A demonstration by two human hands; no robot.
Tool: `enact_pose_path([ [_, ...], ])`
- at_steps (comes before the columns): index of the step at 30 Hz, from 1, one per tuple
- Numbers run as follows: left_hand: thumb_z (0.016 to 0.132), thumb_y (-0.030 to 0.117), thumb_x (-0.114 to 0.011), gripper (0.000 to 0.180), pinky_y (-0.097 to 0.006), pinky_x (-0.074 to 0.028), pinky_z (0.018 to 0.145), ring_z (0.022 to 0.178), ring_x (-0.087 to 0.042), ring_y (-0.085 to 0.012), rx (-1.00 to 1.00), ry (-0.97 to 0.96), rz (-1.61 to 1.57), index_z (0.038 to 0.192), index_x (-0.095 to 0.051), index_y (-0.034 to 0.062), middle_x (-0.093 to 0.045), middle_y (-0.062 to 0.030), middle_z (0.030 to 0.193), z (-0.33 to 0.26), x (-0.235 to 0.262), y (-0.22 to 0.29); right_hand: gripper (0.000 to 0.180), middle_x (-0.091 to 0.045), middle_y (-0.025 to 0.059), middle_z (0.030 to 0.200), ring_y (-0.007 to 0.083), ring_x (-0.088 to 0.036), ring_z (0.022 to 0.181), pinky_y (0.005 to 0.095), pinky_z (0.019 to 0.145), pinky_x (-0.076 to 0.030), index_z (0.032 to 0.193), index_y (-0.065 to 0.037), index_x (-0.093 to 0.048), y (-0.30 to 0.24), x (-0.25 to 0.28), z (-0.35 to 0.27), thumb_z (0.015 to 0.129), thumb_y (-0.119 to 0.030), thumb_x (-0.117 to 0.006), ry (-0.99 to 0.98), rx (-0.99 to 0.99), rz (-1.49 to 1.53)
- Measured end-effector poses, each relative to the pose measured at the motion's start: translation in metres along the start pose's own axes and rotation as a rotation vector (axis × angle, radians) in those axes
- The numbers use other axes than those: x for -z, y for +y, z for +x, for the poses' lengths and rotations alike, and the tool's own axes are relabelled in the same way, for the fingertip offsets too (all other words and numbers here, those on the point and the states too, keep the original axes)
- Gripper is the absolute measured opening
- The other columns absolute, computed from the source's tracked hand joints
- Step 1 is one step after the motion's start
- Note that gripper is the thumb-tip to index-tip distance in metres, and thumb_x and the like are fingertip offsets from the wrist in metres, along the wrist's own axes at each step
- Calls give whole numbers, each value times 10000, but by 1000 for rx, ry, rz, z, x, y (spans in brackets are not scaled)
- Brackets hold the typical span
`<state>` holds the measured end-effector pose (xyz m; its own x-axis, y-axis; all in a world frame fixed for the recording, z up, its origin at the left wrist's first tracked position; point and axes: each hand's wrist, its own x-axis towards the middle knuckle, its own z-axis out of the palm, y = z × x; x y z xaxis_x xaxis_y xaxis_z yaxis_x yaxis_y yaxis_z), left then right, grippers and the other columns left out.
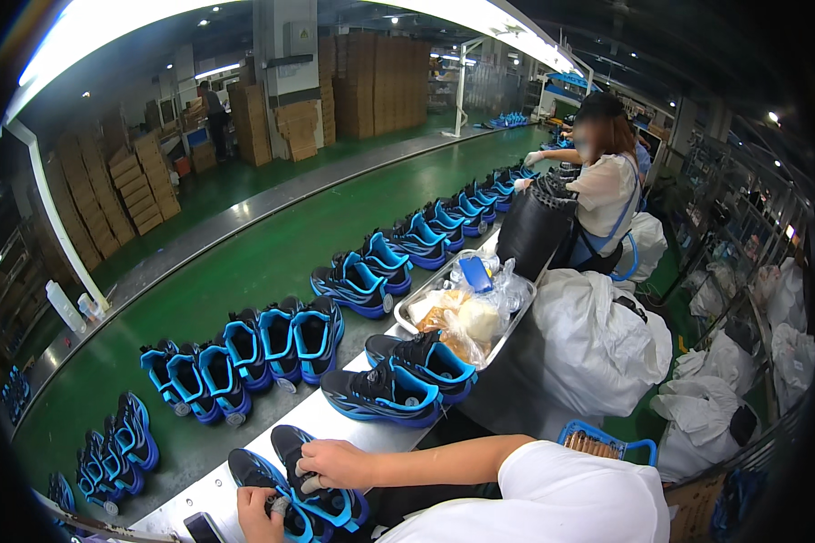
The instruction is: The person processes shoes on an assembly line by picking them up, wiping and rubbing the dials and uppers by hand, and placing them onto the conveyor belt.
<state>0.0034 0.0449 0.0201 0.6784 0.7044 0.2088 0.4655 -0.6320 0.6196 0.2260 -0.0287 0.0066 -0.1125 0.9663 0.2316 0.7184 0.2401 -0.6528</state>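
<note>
Your hands grip a pair of black-and-blue shoes (321, 493) on the metal surface (335, 421) at the bottom: left hand (261, 513) on one shoe, right hand (335, 463) on the other.

The person wears a plain white short-sleeved top, its sleeve (561, 493) loose and softly creased, ending above the elbow. Below it the forearm is bare down to the right hand (333, 463). The left hand (261, 516) is bare too. Neither hand shows a glove or a ring, and neither wrist a watch or band.
</note>
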Motion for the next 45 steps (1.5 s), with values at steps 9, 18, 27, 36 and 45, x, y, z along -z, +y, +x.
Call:
enact_pose_path([
  [9,808,68,-660,175,-319,-453,750,811,-547,-236,-26,-79,-185,976,-625,30,-545,-113,922,5,3,-8,356,-504,121,908,292,-544,889,373,767,-428,1114,-134,-647,-4,17,3,770,-210,-698,-215,-226,9],
  [18,811,46,-675,223,-272,-447,700,792,-554,-169,145,-129,-424,1027,-625,19,-560,-67,885,15,4,-13,263,-523,115,885,309,-565,853,386,728,-445,1045,-126,-662,10,31,7,798,-219,-665,-227,-122,79],
  [27,846,6,-605,232,-278,-445,835,956,-557,-174,146,-177,-329,1078,-613,13,-593,-76,1046,-5,8,-14,316,-548,112,886,307,-576,855,396,721,-481,1013,-65,-618,11,13,-4,795,-287,-671,-141,-34,18],
  [36,944,102,-466,306,-247,-484,624,691,-556,-102,555,-346,-952,1219,-556,0,-621,-74,1003,-16,-39,52,285,-621,109,878,297,-608,867,376,773,-490,966,-111,-690,18,14,6,726,-265,-710,-93,17,-58],
  [45,950,93,-427,236,-267,-502,558,815,-636,-201,982,-70,-1471,1133,-490,-42,-566,-165,1039,-24,-32,53,387,-569,62,825,189,-561,735,302,664,-476,1082,-122,-680,7,6,22,707,-173,-760,-202,-71,62],
])
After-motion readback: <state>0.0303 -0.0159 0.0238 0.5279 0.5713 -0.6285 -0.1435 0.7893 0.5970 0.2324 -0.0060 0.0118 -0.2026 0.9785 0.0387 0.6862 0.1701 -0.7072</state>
